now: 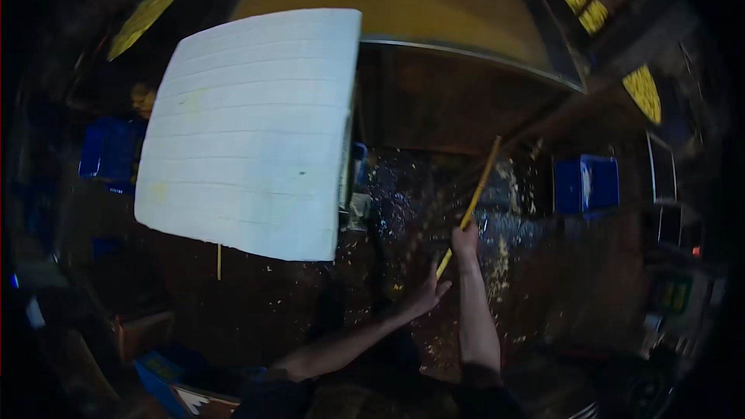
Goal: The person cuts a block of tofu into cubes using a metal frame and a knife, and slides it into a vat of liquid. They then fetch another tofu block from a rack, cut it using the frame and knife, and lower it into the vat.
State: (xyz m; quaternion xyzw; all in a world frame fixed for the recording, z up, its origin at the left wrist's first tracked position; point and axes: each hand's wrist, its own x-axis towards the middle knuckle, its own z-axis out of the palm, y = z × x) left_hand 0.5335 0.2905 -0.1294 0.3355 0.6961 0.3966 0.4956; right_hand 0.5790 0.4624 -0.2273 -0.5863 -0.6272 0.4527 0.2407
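A thin yellow pole (483,178) slants up and away in front of me; whatever its far end carries does not show. My right hand (466,239) is wrapped around it at mid-length. Lower down, my left hand (427,296) is at the near end of the pole, the pole passing between its fingers and a thumb that sticks out to the side. Below the hands lies a dark, wet-looking floor (535,264) strewn with small pale scraps.
A large white ribbed panel (248,140) stands at left. Behind it is a big brown-topped table (403,0) with a metal edge. Blue bins stand at right (587,184) and left (111,147). Yellow heaps of small pieces (642,95) show at the sides.
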